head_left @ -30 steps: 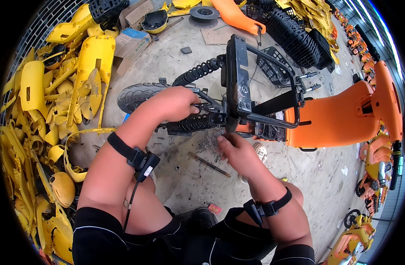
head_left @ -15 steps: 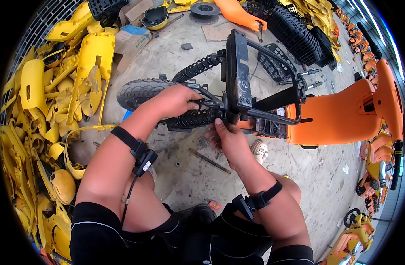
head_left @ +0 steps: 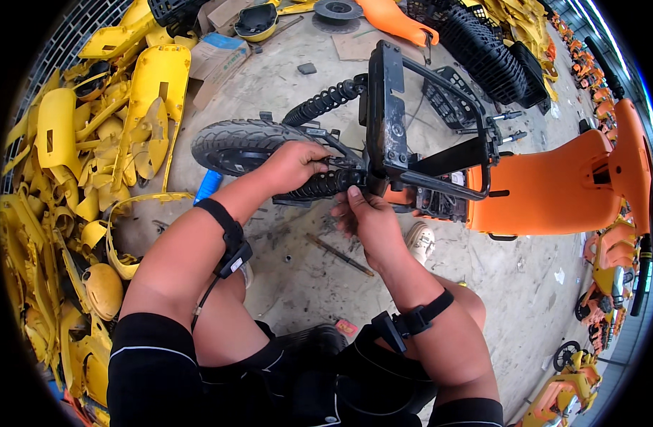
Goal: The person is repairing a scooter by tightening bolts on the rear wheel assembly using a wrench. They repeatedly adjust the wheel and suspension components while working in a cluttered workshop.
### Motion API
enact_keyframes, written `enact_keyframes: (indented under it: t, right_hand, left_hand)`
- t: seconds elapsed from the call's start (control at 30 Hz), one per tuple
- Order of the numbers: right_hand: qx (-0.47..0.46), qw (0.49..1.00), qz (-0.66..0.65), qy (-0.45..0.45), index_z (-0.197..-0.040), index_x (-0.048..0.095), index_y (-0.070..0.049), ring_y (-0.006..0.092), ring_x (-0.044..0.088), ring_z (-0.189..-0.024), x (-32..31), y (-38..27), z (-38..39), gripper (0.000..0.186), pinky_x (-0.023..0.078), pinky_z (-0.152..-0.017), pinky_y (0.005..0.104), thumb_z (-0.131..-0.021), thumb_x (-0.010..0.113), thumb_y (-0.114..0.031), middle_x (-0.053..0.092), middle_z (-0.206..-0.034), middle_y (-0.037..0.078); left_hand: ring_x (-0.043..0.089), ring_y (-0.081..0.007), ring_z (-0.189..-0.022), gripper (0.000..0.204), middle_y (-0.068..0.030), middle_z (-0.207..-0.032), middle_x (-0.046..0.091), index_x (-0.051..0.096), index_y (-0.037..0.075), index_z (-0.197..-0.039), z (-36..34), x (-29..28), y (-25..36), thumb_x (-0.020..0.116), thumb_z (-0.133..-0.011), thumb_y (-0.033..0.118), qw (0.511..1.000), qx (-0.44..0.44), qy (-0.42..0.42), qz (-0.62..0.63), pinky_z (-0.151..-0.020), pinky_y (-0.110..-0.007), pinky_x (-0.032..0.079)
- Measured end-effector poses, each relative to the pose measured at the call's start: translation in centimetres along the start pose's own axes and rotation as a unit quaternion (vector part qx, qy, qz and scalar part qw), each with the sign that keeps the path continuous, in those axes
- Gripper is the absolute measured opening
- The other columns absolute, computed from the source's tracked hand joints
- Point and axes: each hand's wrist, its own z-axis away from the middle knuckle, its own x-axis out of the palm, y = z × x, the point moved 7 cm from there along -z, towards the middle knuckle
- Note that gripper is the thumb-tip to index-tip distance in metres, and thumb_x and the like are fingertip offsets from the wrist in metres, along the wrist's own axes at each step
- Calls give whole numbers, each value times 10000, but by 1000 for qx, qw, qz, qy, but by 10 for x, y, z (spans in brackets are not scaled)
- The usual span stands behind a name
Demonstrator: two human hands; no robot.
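Note:
A scooter lies open, with a black steel frame (head_left: 387,107), rear tyre (head_left: 223,142), orange body (head_left: 540,192) and two coil-spring shock absorbers, one upper (head_left: 319,103), one lower (head_left: 316,185). My left hand (head_left: 301,164) reaches over the lower shock among the linkage, fingers curled on something hidden. My right hand (head_left: 362,213) is at that shock's frame-side end, thumb raised against the mount, other fingers bent beneath; whatever they grip is too small or hidden to make out.
Yellow plastic parts (head_left: 56,135) are heaped along the left. Cardboard (head_left: 216,57) and black crates (head_left: 483,57) lie behind. A thin rod (head_left: 341,256) and a blue object (head_left: 207,186) are on the concrete floor. Rows of scooters (head_left: 604,249) line the right side. My knees frame the lower view.
My right hand has risen to the end of the lower shock, its thumb now against the mount. My left hand stays at the linkage, shifted slightly right as the view moved.

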Motion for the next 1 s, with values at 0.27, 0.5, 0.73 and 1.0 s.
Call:
enact_keyframes:
  t: [0.27,0.5,0.73,1.0]
  right_hand:
    - [-2,1000,13,-17,-1123,645,-26,128,611,-700,1,-2,1,352,462,-631,282,-1072,523,-353,708,-928,57]
    - [11,979,162,-120,-1320,546,53,162,647,-921,3,-1,31,560,519,-769,295,-997,663,-389,678,-1135,112]
    - [-92,964,178,-177,-1290,546,9,142,635,-981,14,5,64,383,512,-836,311,-1019,648,-243,662,-1079,77]
    - [67,989,97,-92,-1012,571,-22,141,517,-604,-22,50,88,231,446,-568,303,-1064,542,-246,553,-708,45]
  left_hand:
    - [640,-418,-990,203,-180,-1024,700,697,76,-1070,11,-23,23,656,-911,194,982,-18,-42,-185,-847,-482,514]
    - [716,-227,-936,192,-119,-1017,735,677,-2,-1105,47,-57,58,647,-952,110,962,-230,-118,83,-832,-371,554]
    - [663,-177,-1089,277,-80,-1187,713,663,17,-1224,86,50,92,679,-970,126,846,-257,-18,467,-981,-341,509]
    - [705,-281,-983,552,-183,-1086,735,645,-43,-1251,64,14,67,721,-881,359,965,-188,-185,4,-860,-389,544]
